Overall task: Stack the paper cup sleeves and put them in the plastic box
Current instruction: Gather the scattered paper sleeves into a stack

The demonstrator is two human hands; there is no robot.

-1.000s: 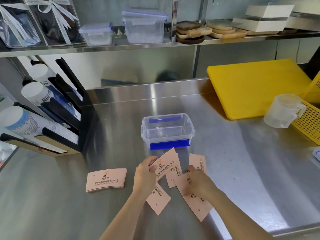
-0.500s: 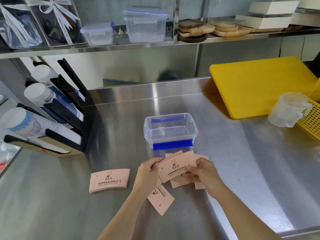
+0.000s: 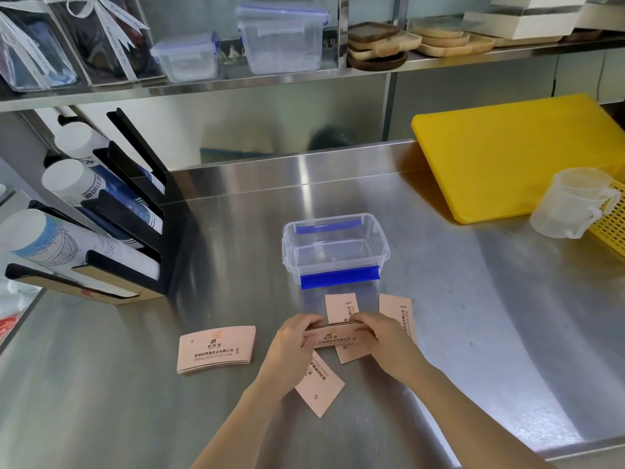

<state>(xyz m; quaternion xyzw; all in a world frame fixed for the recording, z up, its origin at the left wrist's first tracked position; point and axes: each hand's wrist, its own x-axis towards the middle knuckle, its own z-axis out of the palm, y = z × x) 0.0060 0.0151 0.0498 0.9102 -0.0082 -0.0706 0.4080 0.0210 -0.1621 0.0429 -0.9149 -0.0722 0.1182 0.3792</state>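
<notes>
A small stack of pink paper cup sleeves (image 3: 333, 336) is held on edge between my left hand (image 3: 293, 340) and my right hand (image 3: 382, 336), just above the steel counter. Loose pink sleeves lie flat around it: one behind (image 3: 341, 306), one to the right (image 3: 397, 309), one under my right hand (image 3: 348, 354), one near my left wrist (image 3: 319, 389). A neat finished pile of sleeves (image 3: 216, 348) rests to the left. The clear plastic box (image 3: 334, 247) with blue clips stands open and empty behind my hands.
A black cup dispenser rack (image 3: 111, 231) with paper cups stands at the left. A yellow cutting board (image 3: 517, 154), a clear measuring jug (image 3: 571, 204) and a yellow basket (image 3: 614, 225) sit at the right. A shelf above holds lidded boxes (image 3: 282, 38) and wooden trays.
Both hands gathered loose sleeves from the counter, lifted them and turned them up on edge into one small stack pressed between the hands.
</notes>
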